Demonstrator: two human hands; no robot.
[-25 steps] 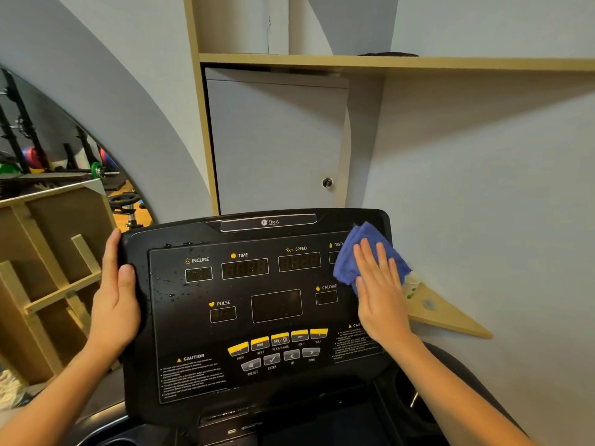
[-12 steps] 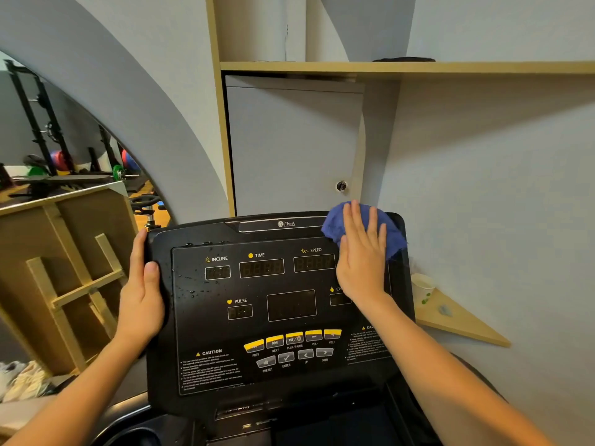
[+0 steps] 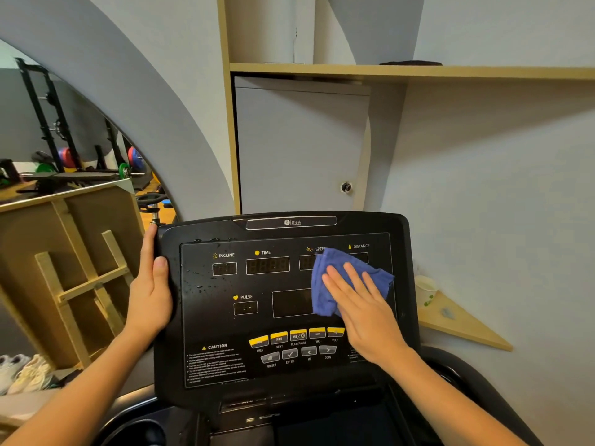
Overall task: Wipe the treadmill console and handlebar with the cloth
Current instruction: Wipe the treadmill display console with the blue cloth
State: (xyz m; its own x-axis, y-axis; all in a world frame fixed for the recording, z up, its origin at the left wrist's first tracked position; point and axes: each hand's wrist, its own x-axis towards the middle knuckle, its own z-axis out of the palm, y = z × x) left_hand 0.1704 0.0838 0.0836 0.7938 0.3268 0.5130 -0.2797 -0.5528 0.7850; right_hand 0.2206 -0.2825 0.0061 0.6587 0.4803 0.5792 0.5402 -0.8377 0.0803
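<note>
The right hand point(image 3: 363, 310) lies flat, fingers spread and straight, pinning the blue cloth point(image 3: 338, 278) against the console point(image 3: 283, 304) rather than gripping it; an open palm likely spreads pressure over more of the panel as it wipes. The cloth sits at about 2 o'clock on the console face, covering part of the SPEED readout and the space beneath DISTANCE, its folds spilling out toward 9 and 3 o'clock from under the fingertips.

At 9 o'clock, the left hand point(image 3: 149, 284) clasps the console's edge, thumb on the front and fingers wrapped behind, seemingly to brace the panel against the wiping push.

Water droplets point(image 3: 201, 284) speckle the panel near INCLINE, around 10 o'clock, just beside the left thumb, so that side appears not yet wiped. The yellow button row point(image 3: 297, 336) at 6 o'clock lies just beside the right palm's heel.

Beyond the console, at 3 o'clock, a paper cup point(image 3: 425, 289) stands on a wooden corner shelf point(image 3: 467, 326), well apart from the cloth. The handlebar is not clearly visible, so that part of the task looks untouched as far as I can judge.
</note>
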